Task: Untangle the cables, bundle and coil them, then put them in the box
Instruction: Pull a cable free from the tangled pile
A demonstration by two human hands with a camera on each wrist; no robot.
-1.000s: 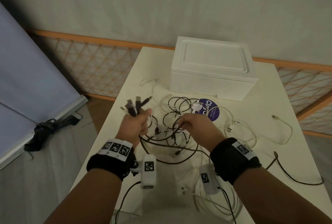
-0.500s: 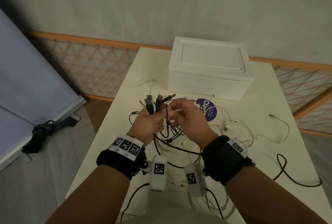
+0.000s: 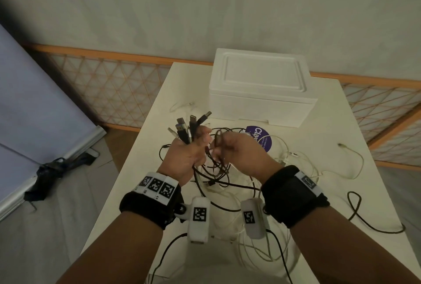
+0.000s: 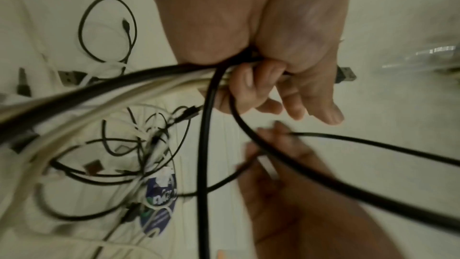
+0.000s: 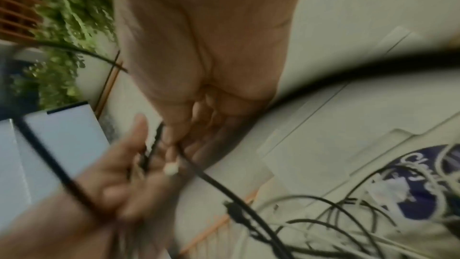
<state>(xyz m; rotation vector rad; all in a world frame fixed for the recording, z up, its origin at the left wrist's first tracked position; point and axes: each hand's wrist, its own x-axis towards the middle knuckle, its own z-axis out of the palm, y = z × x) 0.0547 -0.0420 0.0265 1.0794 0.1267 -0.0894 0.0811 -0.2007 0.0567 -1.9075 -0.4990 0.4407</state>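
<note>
White box [image 3: 262, 92]: matt foam with a fine-grained surface. Table [image 3: 355, 137]: smooth, matt cream top. Black cables [image 4: 206, 145]: smooth, slightly glossy plastic sheathing; white cables [image 3: 350, 162]: matt plastic. Plug ends [image 3: 191, 124]: dull metal in dark plastic. Wrist bands [image 3: 293, 197]: black cloth. Round sticker [image 3: 259, 137]: glossy purple.

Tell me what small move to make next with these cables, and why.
Probably pass the black cable end your right hand pinches into the plug bunch that your left hand grips, since its ends are already gathered there and loops still hang tangled over the table.
</note>
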